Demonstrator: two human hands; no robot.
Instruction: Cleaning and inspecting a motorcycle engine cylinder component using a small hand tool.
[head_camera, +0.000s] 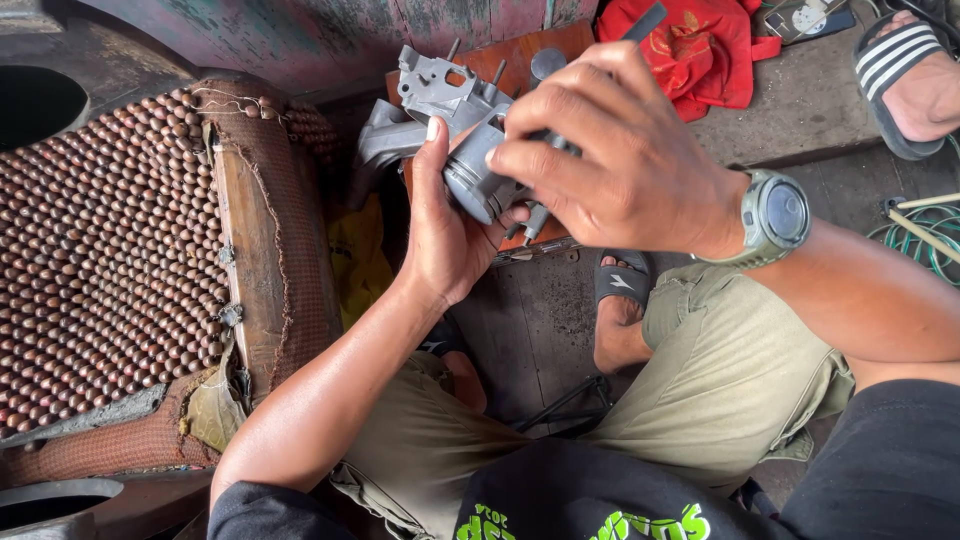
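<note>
A round dark screen sits on the grey wristwatch (775, 217), worn above the floor. At the floor's top edge lies a dark flat package (805, 17) with a pale round label. A yellow bag (357, 258) sits beside the beaded seat.

Beaded seat (110, 250) tight on left; metal casting (425, 100) just behind hands.
</note>
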